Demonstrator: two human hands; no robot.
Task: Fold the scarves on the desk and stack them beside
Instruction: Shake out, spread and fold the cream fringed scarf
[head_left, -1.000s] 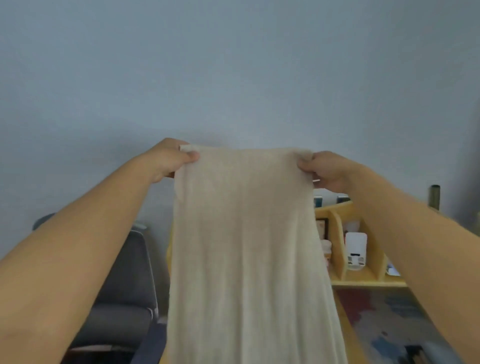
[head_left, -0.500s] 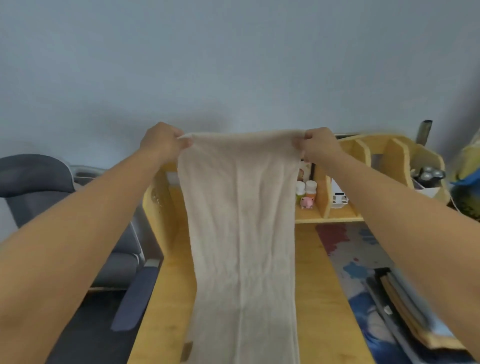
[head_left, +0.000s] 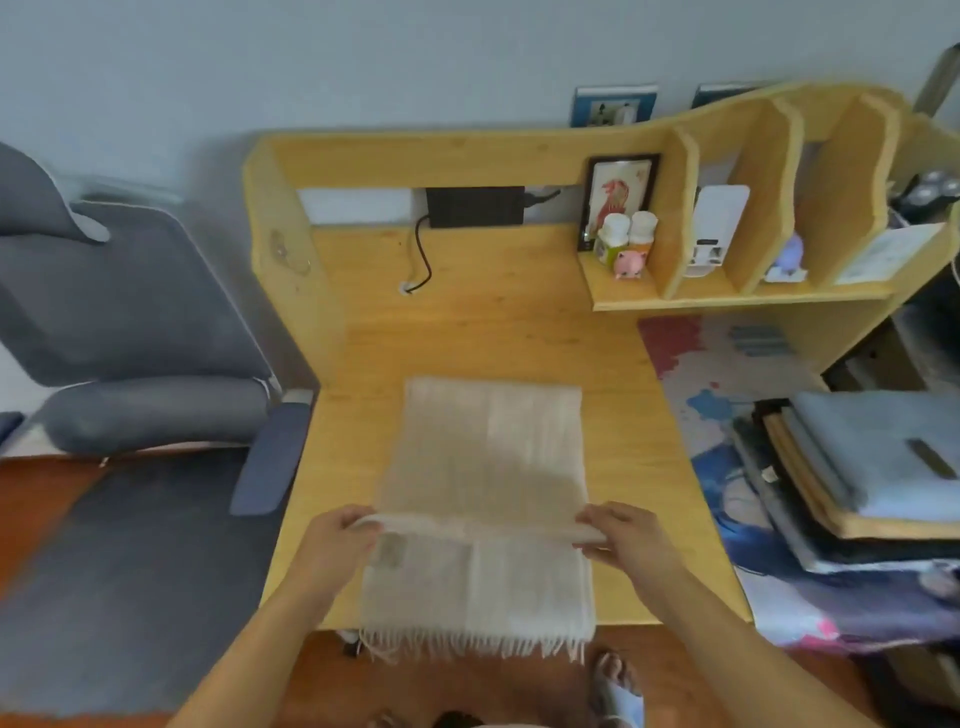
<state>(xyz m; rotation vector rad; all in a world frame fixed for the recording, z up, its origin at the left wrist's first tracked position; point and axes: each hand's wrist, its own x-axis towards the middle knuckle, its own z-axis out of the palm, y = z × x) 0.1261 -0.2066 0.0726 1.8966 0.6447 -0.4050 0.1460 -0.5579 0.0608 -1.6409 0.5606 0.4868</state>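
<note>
A long cream woollen scarf with a fringed end lies lengthwise down the middle of the pale wooden desk, its fringe hanging over the near edge. The left hand pinches one side of a raised fold in the cloth, and the right hand pinches the other side, so both are closed on the scarf, with the fold stretched taut between them across its width. The far part of the scarf rests flat on the desk, while the near part runs under the fold toward the fringe. This looks like a fold in the making: the layer held up seems meant to be laid over the near length. The next move probably calls for both hands to travel together, keeping the edges level so the layers line up. To the right, near the desk's edge, sits a stack of folded grey and dark fabrics on a colourful printed mat, likely where the finished scarf belongs
</note>
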